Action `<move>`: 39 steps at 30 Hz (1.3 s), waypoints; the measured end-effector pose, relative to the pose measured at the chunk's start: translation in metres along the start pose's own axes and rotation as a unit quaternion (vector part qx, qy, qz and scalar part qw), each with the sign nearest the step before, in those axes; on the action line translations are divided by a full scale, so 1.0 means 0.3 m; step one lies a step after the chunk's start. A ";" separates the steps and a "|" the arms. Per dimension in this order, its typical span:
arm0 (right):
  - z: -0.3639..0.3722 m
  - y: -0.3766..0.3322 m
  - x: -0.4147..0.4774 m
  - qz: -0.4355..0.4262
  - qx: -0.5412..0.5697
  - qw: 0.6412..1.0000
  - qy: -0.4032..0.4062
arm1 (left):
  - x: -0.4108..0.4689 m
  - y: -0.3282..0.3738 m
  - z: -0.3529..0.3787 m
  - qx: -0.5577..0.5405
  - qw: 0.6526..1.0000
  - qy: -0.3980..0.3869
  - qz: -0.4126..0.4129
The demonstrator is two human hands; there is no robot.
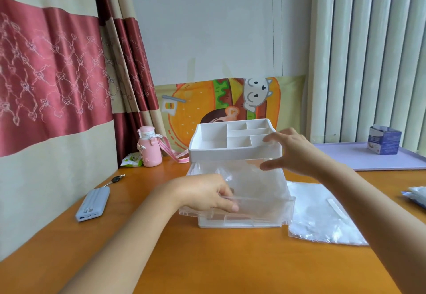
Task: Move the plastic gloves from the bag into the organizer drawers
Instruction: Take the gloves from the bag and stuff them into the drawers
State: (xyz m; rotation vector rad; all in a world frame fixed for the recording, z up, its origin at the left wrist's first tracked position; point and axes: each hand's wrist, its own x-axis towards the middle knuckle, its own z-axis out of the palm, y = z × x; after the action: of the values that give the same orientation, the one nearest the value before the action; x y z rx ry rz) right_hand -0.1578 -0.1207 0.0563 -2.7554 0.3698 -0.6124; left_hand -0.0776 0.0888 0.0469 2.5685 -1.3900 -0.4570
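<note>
**Drawer pulled out, clear plastic filling it**

Nearest the camera, the left hand [207, 194] is gripping the front edge of the organizer's clear drawer [265, 208], fingers curling over the rim. The drawer is standing pulled out from the organizer [230, 152], which is sitting on the orange counter [230, 259]. The plastic gloves [244, 180] are lying in that open drawer as a crumpled clear mass, bulging up toward the organizer's white top tray; single gloves are not telling apart.

Just right of the organizer, the bag [322, 213] is lying flat on the counter. Left of the organizer, well apart, a pale blue power bank [93, 203] is resting, with keys [117, 179] lying just behind it.

Higher up, the right hand [292, 150] is hovering at the organizer's upper right corner, released, with fingers spread and holding nothing; whether it is touching the tray cannot be told.

Behind and left of the organizer, a pink bottle [149, 147] is standing upright beside a green-and-white packet [131, 161]. Behind and right of the organizer, a blue box [383, 140] is sitting on a purple mat [380, 160]. Directly behind the organizer, a burger poster [196, 100] is leaning against the wall.
</note>
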 end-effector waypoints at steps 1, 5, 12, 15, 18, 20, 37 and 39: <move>0.003 0.007 -0.001 0.003 0.004 1.000 -0.015 | 0.000 0.004 -0.002 -0.012 1.000 0.007 0.002; 0.016 0.011 0.001 -0.006 -0.010 1.000 -0.004 | 0.007 0.030 -0.004 -0.020 1.000 0.014 0.010; 0.020 0.021 0.022 0.002 -0.004 1.000 -0.003 | 0.021 0.043 0.003 -0.017 1.000 0.023 0.002; 0.016 0.029 0.027 0.000 0.008 1.000 0.004 | 0.010 0.026 -0.024 0.008 1.000 0.009 -0.001; 0.010 0.041 0.025 -0.002 0.034 0.999 0.003 | 0.002 0.013 -0.057 0.007 0.999 0.027 -0.024; 0.005 0.046 0.024 -0.006 0.052 0.999 0.006 | -0.004 0.007 -0.079 -0.017 0.997 0.059 -0.039; -0.042 0.462 -0.192 0.175 0.074 0.981 0.043 | 0.264 0.554 0.279 -0.062 0.926 0.326 0.179; -0.031 0.543 -0.225 0.215 0.013 0.975 -0.050 | 0.354 0.572 0.365 -0.067 0.947 0.266 0.166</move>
State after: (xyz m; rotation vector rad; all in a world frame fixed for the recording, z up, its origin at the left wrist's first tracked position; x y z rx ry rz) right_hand -0.2509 -0.2525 -0.0152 -2.5465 0.8942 -0.3604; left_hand -0.1957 -0.0955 -0.0224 2.0670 -1.4683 0.1819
